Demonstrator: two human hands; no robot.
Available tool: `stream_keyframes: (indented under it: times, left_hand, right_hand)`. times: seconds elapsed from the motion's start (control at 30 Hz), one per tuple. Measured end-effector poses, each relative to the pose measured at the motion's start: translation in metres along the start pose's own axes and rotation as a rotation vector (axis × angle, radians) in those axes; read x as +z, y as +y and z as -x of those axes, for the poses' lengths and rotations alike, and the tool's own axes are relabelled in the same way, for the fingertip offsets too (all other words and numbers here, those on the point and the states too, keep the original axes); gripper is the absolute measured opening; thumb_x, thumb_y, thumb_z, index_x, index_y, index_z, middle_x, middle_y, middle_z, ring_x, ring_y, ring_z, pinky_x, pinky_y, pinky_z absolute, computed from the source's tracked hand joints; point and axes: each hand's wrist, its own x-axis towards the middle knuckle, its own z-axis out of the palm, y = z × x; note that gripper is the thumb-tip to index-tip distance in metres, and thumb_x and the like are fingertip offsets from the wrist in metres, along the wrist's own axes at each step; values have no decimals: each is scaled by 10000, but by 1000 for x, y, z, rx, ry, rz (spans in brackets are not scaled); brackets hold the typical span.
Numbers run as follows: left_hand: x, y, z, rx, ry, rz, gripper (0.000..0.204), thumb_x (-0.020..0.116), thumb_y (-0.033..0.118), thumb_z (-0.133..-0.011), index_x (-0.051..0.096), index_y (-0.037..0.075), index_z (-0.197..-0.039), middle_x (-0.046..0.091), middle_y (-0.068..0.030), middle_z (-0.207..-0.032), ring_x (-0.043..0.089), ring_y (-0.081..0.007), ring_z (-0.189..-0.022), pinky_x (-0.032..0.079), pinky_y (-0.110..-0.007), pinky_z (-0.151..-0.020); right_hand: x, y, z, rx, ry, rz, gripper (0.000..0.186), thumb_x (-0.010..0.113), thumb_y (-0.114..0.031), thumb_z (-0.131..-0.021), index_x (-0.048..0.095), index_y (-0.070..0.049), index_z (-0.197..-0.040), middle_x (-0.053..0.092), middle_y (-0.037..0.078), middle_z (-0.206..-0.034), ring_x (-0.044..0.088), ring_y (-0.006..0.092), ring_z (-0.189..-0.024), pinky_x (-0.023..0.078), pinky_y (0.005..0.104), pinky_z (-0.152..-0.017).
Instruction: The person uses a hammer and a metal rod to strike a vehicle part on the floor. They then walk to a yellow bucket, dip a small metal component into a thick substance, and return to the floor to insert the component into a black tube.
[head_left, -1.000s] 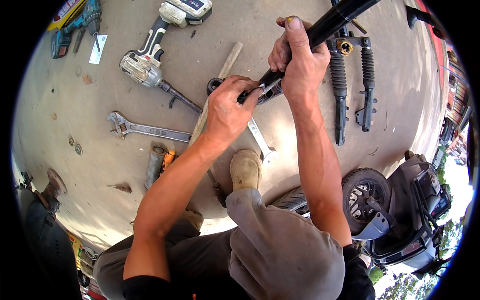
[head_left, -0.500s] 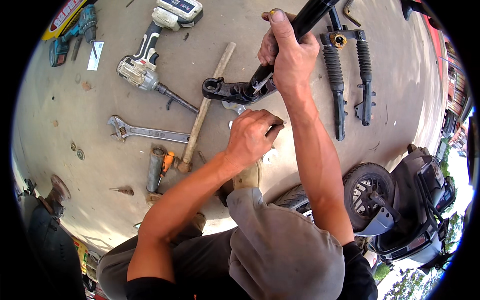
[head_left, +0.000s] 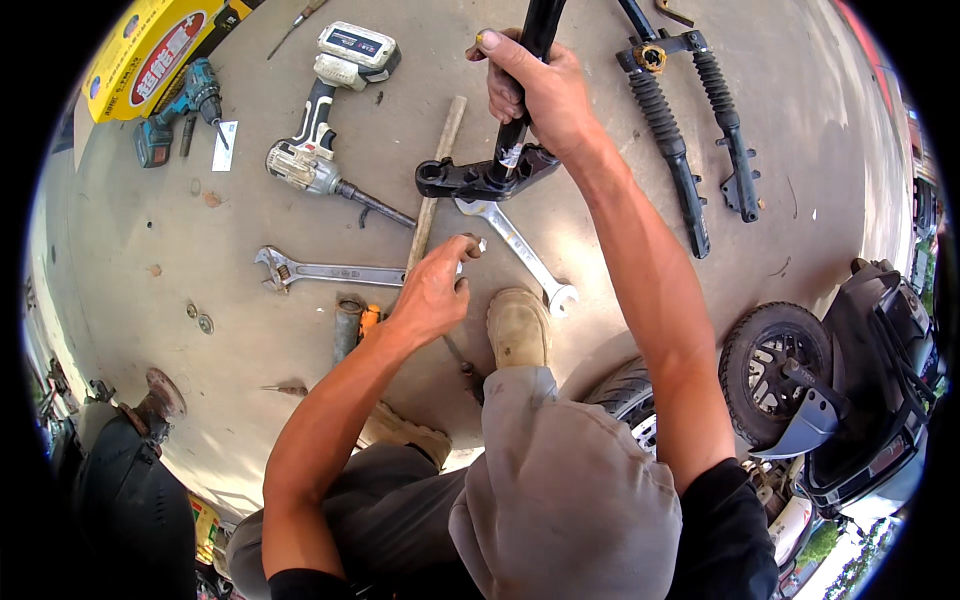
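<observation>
My right hand (head_left: pixel 545 95) is wrapped round the black tube of a steering stem (head_left: pixel 541 28), which runs out past the top edge. At its foot is a black fork yoke (head_left: pixel 480 182) with a round clamp hole at its left end. The yoke overlaps a wooden hammer handle (head_left: pixel 437 160) and one jaw of an open-ended spanner (head_left: pixel 522 250). Below the yoke, my left hand (head_left: pixel 428 295) hovers with thumb and index finger apart, and I see nothing held in it. An adjustable spanner (head_left: pixel 340 273) lies beside its fingers.
A cordless impact wrench (head_left: pixel 310 160) and a teal drill (head_left: pixel 195 105) lie left, near a yellow box (head_left: pixel 150 50). A pair of fork legs (head_left: pixel 690 130) lies right. A wheel (head_left: pixel 775 370) stands by a dark scooter (head_left: pixel 870 400). My boot (head_left: pixel 518 328) is beside the spanner.
My left hand has drawn back left from the yoke, and its thumb and index finger have parted. The stem stands more upright in my right hand. The whole view has shifted.
</observation>
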Motion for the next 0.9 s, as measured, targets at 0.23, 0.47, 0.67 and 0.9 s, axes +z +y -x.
stream_keyframes:
  times: [0.23,0.47,0.67,0.9]
  left_hand:
    - [-41,12,22,-227,-254,-113,562,717,103,-913,504,35,-1429,659,-157,-1297,623,-316,-1213,480,-439,-1076]
    - [-46,50,-2,-254,135,970,537,626,371,-1038,537,-24,-1390,642,-170,-1340,622,-269,-1246,466,-458,-1109]
    - [-51,59,-10,-381,374,1261,358,630,382,-1022,622,47,-1148,663,-105,-948,667,-241,-856,583,-461,-795]
    - [-63,61,6,-497,661,1312,334,680,374,-974,602,61,-1059,574,-48,-840,601,-172,-702,563,-386,-523]
  right_hand:
    - [13,-20,10,-1,353,-154,437,803,-372,-948,627,2,-1092,527,28,-710,542,152,-610,477,326,-592]
    - [35,-48,53,-10,484,-579,338,706,-384,-1025,582,-70,-1008,372,-52,-640,396,106,-598,412,311,-640]
    - [39,-20,63,163,421,-740,349,671,-395,-1043,566,-62,-1048,407,-46,-668,433,112,-620,458,321,-679]
    - [32,5,99,208,111,299,416,698,-336,-1027,653,41,-1199,703,117,-977,676,156,-857,563,324,-736]
